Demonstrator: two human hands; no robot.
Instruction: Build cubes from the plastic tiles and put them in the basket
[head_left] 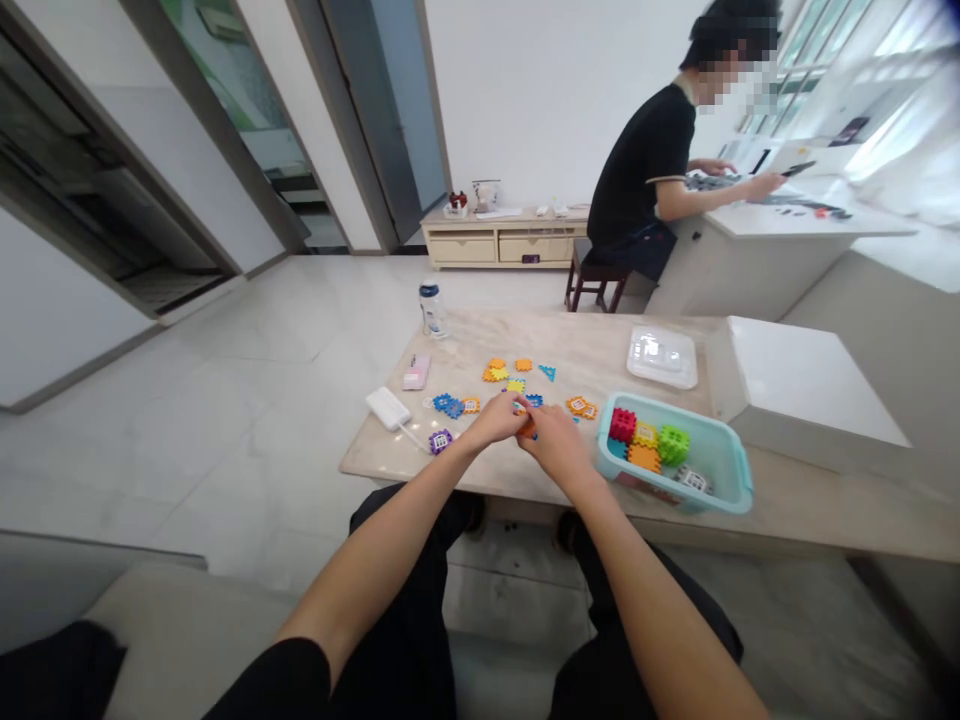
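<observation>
My left hand (pixel 498 420) and my right hand (pixel 556 446) meet over the near part of the table, fingers closed on an orange interlocking building piece (pixel 529 429). Most of that piece is hidden by the fingers; some blue shows at its edge. Just beyond the hands lie a yellow toothed tile (pixel 515 385) and a blue tile (pixel 534 400). Blue tiles (pixel 448 405) and a purple tile (pixel 441 441) rest left of my left hand. Orange tiles (pixel 580 406) lie right of my right hand, and a teal triangle (pixel 547 372) farther back.
A light-blue bin (pixel 739 470) at the right holds assembled colored cubes. Behind it are a clear plastic container (pixel 662 357) and a white box (pixel 817 375). A bottle (pixel 432 310), pink box (pixel 417 372) and white power adapter (pixel 388 408) stand left. Another person (pixel 645 150) sits at a far desk.
</observation>
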